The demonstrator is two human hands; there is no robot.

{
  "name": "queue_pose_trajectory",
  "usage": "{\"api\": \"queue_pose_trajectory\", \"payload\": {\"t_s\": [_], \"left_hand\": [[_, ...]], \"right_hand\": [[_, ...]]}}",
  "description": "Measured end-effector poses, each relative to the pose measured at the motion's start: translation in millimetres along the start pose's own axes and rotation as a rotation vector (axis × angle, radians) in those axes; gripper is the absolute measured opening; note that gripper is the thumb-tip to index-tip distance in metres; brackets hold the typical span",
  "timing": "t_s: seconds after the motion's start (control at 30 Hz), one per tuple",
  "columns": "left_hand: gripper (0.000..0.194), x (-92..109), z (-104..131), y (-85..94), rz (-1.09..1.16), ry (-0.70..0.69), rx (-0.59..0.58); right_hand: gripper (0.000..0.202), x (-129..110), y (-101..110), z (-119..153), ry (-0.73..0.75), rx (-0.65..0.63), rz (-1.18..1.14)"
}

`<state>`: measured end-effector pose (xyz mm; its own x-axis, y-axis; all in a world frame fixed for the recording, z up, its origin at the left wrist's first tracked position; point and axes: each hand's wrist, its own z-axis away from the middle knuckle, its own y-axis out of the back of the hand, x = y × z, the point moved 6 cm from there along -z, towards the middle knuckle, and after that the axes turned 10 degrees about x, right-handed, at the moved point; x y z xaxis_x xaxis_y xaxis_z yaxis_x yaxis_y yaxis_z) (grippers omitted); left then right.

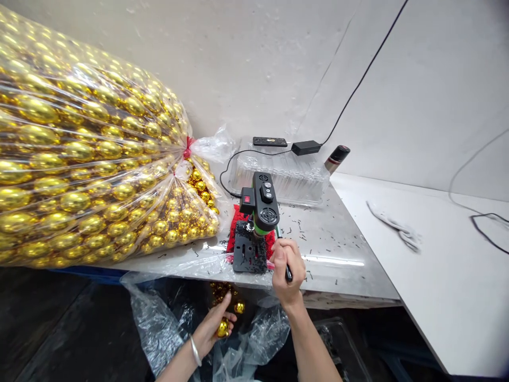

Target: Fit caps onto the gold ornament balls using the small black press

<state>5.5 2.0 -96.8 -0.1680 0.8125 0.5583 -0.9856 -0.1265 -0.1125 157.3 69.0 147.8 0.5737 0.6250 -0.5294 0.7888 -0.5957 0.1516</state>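
Note:
My left hand [213,324], with a silver bangle at the wrist, is below the table's front edge, over an open clear plastic bag [157,318]. Its fingers curl round a shiny gold ball [223,328]. Just beyond the fingertips is another gold ball [239,307]; I cannot tell whether it touches them. My right hand [289,265] is wrapped round the black lever handle [288,274] of a small black drill press [265,204]. A slotted black base plate [249,249] lies under the drill head, on a red cloth [238,216]. Whatever is under the drill head is hidden.
A huge clear sack of gold balls [95,159] fills the left. Behind the drill stand a clear plastic tray [286,183], a power adapter [306,147] and a bottle [337,159]. Dark shavings litter the metal tabletop [338,239]. A glove [395,225] lies on the white table [441,297].

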Motion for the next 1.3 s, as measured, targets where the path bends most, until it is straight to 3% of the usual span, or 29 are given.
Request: {"api": "queue_pose_trajectory", "payload": {"t_s": [0.07, 0.17, 0.27, 0.4, 0.53, 0.67, 0.73, 0.87, 1.0, 1.13, 1.3], "left_hand": [[0.043, -18.3, -3.7, 4.1, 0.199, 0.169, 0.036], [0.025, -12.0, 11.0, 1.5, 0.392, 0.237, -0.095], [0.039, 24.3, 38.9, -1.0, 0.448, 0.131, -0.238], [0.042, 87.0, 64.7, -3.7, 0.367, -0.113, -0.281], [0.024, 131.1, 61.1, -11.0, 0.375, -0.261, -0.228], [0.019, 147.6, 42.7, -24.0, 0.423, -0.328, -0.147], [0.028, 154.3, 33.7, -31.7, 0.34, -0.44, -0.103], [0.05, 168.0, 19.1, -40.5, -0.002, -0.746, 0.104], [0.046, 176.3, 17.7, -46.7, -0.411, -1.018, 0.269], [0.035, 179.8, 28.6, -58.2, -0.691, -1.299, 0.286], [0.031, 178.7, 28.1, -67.1, -0.819, -1.399, 0.297]], "right_hand": [[0.025, 0.5, -0.2, -0.3, 0.006, -0.021, 0.002], [0.023, 1.2, 0.0, -0.6, 0.009, -0.036, 0.005], [0.024, 1.6, 0.3, 0.2, -0.001, -0.023, 0.0], [0.025, 1.3, 0.0, 1.1, -0.006, -0.012, -0.008], [0.025, 1.8, -0.7, 2.3, 0.005, -0.031, -0.011], [0.026, 3.8, -1.3, 4.4, 0.006, -0.048, -0.017], [0.026, 4.1, -1.2, 5.1, 0.011, -0.047, -0.02], [0.026, 3.1, -0.6, 5.0, 0.031, -0.044, -0.009], [0.025, 1.9, -0.5, 5.0, 0.052, -0.049, -0.001], [0.023, 3.0, -0.9, 6.5, 0.051, -0.046, -0.005], [0.022, 4.1, -1.1, 8.2, 0.053, -0.046, -0.03]]}}
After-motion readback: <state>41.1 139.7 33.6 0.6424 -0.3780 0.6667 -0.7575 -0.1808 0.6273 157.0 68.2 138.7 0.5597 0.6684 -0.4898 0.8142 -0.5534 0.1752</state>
